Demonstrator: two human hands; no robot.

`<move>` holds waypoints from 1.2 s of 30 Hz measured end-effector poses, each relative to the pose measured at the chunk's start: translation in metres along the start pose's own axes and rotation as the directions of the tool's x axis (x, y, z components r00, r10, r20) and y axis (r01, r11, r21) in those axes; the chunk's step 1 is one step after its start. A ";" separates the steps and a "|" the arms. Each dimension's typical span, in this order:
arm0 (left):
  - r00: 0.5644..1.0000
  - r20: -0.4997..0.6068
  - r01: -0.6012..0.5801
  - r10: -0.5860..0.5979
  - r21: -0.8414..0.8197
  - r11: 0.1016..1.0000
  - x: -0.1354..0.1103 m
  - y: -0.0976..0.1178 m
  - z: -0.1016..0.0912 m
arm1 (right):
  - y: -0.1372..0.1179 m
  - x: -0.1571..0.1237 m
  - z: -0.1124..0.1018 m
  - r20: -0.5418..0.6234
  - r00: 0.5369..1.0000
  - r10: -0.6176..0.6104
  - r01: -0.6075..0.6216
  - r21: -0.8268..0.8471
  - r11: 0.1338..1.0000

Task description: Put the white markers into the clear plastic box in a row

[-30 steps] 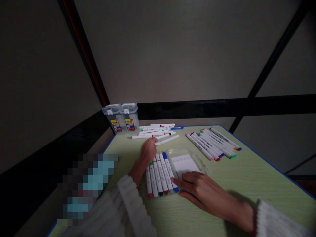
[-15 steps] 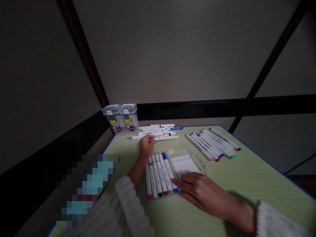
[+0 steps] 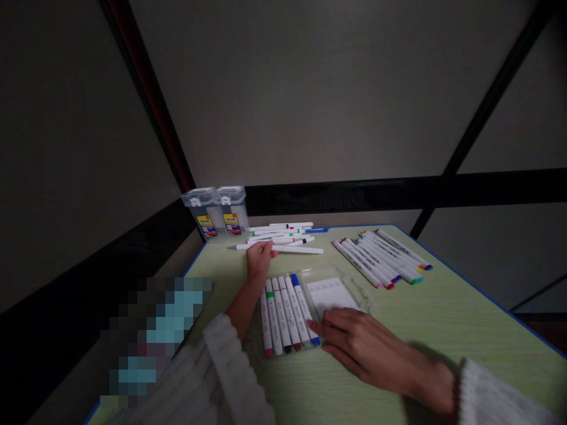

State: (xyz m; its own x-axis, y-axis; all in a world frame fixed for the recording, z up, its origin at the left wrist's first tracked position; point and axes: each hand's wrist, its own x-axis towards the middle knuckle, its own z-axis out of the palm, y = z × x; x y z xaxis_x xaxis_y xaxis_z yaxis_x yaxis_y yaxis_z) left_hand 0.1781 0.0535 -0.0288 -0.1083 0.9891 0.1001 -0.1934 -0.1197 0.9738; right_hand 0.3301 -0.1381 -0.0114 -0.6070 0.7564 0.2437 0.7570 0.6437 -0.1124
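My left hand (image 3: pixel 260 260) is closed in a pinch on a white marker (image 3: pixel 301 250), which lies crosswise and points to the right, just in front of the loose pile. Below it, an open clear plastic case (image 3: pixel 325 271) holds a row of several white markers (image 3: pixel 283 313) with coloured ends, side by side in its left half. A white card (image 3: pixel 334 294) sits in the right half. My right hand (image 3: pixel 361 342) rests over the case's near right part with fingers stretched out, its index fingertip by the blue-capped marker (image 3: pixel 305 310) at the row's right end.
A pile of loose white markers (image 3: pixel 277 231) lies at the back of the green table (image 3: pixel 443 330). Another group of markers (image 3: pixel 381 257) lies slanted at the right. Two clear lidded boxes (image 3: pixel 231 212) stand at the back left corner, against the wall.
The white marker in my left hand has shifted slightly right and toward me, away from the pile. My left hand has moved a little left. My right hand has hardly moved.
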 end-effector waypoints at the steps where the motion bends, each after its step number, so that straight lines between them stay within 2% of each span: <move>1: 1.000 -0.005 0.004 -0.005 -0.012 1.000 0.000 0.000 0.000 | 0.000 0.000 0.000 -0.002 1.000 0.000 0.000 0.000 1.000; 8: 0.999 0.004 0.043 -0.043 -0.078 0.996 0.000 0.000 0.001 | -0.002 0.001 -0.002 0.027 1.000 0.003 -0.003 -0.001 1.000; 18: 0.997 0.046 0.063 -0.061 -0.052 0.997 -0.003 0.003 0.002 | -0.001 0.002 -0.002 0.050 0.999 0.007 -0.005 -0.031 1.000; 27: 0.997 0.055 0.051 -0.051 -0.001 0.999 -0.003 0.003 0.002 | -0.002 0.000 0.000 0.013 1.000 -0.007 0.007 -0.013 1.000; 36: 0.990 0.075 0.114 -0.117 0.046 0.992 -0.006 0.015 0.005 | -0.003 0.001 0.001 0.019 1.000 0.008 -0.008 0.025 1.000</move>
State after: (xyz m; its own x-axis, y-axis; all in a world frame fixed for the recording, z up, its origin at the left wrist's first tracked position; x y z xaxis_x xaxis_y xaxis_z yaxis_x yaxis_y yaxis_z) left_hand 0.1803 0.0463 -0.0137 -0.0119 0.9999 0.0005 -0.1596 -0.0024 0.9872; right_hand 0.3267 -0.1391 -0.0120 -0.6056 0.7634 0.2246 0.7556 0.6402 -0.1385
